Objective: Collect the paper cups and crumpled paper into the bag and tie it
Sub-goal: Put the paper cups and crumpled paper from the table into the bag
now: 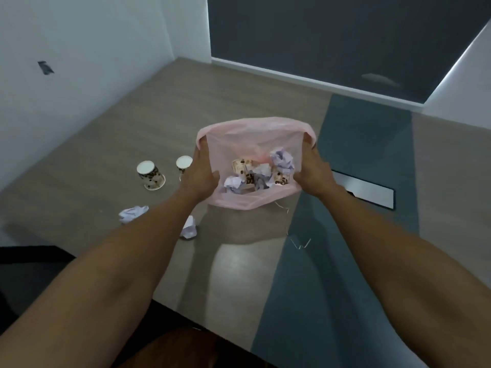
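Observation:
A thin pink plastic bag (pixel 247 139) is held up over the table with its mouth spread wide. My left hand (pixel 200 172) grips its left rim and my right hand (pixel 312 168) grips its right rim. Inside lie paper cups with a coffee-bean print (pixel 240 167) and crumpled white paper (pixel 283 160). Left of the bag, two more printed cups stand upside down on the table: one (pixel 150 175) further left, the other (pixel 183 164) partly behind my left hand. Two crumpled paper balls rest nearer me, one (pixel 132 213) to the left and one (pixel 190 228) beside my left forearm.
The wooden table (pixel 106 144) has a dark teal strip (pixel 358 144) running down its right side, with a metal cable hatch (pixel 369 191) set in it. Small wire-like scraps (pixel 300 244) lie near the strip. White walls stand to the left and a dark panel behind.

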Demonstrator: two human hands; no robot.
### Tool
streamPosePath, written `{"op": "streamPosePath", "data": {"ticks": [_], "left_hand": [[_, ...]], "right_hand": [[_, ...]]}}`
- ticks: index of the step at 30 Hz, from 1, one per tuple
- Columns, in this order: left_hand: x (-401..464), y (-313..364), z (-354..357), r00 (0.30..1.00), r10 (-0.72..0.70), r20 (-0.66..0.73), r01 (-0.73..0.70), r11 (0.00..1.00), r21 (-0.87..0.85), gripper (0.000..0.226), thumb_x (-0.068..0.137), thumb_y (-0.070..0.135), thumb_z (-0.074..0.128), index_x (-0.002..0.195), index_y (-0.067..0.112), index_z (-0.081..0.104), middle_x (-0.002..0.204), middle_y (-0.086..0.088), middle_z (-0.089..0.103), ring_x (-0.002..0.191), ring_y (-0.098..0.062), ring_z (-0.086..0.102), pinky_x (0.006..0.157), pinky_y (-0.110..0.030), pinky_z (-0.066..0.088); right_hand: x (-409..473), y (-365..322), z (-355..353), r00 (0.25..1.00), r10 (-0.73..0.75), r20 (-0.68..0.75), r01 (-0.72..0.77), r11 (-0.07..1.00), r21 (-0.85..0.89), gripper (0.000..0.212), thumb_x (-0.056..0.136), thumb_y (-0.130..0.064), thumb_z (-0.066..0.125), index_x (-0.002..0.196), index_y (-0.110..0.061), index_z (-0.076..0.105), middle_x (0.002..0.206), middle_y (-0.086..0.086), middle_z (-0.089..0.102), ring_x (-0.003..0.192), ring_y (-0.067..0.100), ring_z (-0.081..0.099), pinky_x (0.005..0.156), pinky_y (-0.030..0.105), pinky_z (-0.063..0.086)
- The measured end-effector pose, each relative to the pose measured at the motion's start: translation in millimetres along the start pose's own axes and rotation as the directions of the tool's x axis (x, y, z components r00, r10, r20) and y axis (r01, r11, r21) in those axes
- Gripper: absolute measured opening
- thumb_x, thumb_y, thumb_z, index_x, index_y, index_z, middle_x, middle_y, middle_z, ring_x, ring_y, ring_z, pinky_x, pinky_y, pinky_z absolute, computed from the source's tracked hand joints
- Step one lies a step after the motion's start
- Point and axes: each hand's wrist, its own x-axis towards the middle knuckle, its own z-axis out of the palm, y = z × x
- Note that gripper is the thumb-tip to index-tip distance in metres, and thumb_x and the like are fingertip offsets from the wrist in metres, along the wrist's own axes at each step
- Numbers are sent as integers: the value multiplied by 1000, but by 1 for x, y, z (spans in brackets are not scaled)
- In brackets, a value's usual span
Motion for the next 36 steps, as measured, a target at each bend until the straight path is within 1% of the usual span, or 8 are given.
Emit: {"op": "streamPosePath", "data": {"ticks": [8, 12, 14, 17, 24, 28, 33, 36], "left_hand": [[29, -79, 30, 944, 68, 323, -67, 998, -13, 106, 84, 11, 69, 163, 30, 2, 168, -15, 17, 146, -35, 36, 110, -46, 41], [14, -99, 19, 973, 137, 184, -103, 978, -183, 78, 81, 13, 68, 151, 27, 35, 153, -7, 39, 132, -30, 47, 105, -50, 46], [-5, -109, 14, 997, -5, 72, 21, 975, -220, 56, 80, 17, 64, 131, 22, 41, 131, -5, 50, 108, -30, 57, 91, -48, 50], [-34, -135, 17, 986, -107, 131, 123, 985, -118, 45, 80, 25, 65, 120, 21, 43, 122, -3, 51, 109, -28, 56, 92, -46, 48], [-68, -167, 52, 872, -97, 479, 20, 986, 163, 71, 81, 45, 73, 141, 25, 42, 139, -8, 41, 126, -39, 48, 98, -49, 47], [-78, -167, 58, 884, -85, 460, 37, 993, 113, 66, 77, 50, 79, 132, 29, 51, 127, -8, 48, 114, -37, 57, 94, -44, 50], [-81, -133, 28, 937, 230, 264, -252, 966, 50, 61, 83, 47, 71, 132, 25, 44, 123, -6, 65, 101, -35, 67, 78, -41, 53], [-57, -97, 17, 976, 182, 123, -165, 977, -135, 55, 81, 39, 78, 118, 20, 42, 97, -3, 67, 81, -35, 66, 66, -35, 49]], "right_hand": [[-2, -10, 73, 989, 124, 85, -118, 990, -70, 114, 86, -24, 76, 157, -29, -13, 168, 5, 13, 123, 47, 55, 95, 50, 48], [-3, -26, 81, 985, 159, 65, -154, 985, -81, 114, 88, -23, 74, 160, -24, -14, 169, 8, 12, 124, 48, 54, 97, 52, 48], [-1, -28, 79, 982, 186, 46, -181, 980, -88, 116, 88, -22, 76, 160, -24, -15, 168, 10, 15, 127, 48, 52, 98, 51, 47], [-2, -30, 77, 977, 208, 37, -205, 976, -80, 118, 86, -17, 76, 160, -24, -16, 166, 15, 19, 127, 49, 51, 98, 50, 47], [-8, -37, 86, 975, 217, 46, -212, 973, -89, 118, 87, -19, 77, 159, -25, -16, 169, 11, 12, 125, 49, 53, 96, 49, 48], [-12, -37, 90, 979, 197, 50, -192, 977, -91, 122, 86, -21, 78, 158, -29, -19, 169, 8, 10, 123, 48, 56, 95, 51, 49], [-18, -43, 86, 978, 205, 47, -202, 977, -72, 121, 85, -17, 78, 159, -27, -18, 168, 10, 14, 122, 47, 56, 94, 50, 49], [-23, -48, 82, 978, 204, 43, -201, 978, -58, 118, 86, -12, 75, 159, -25, -17, 167, 12, 16, 120, 47, 57, 93, 49, 50]]}}
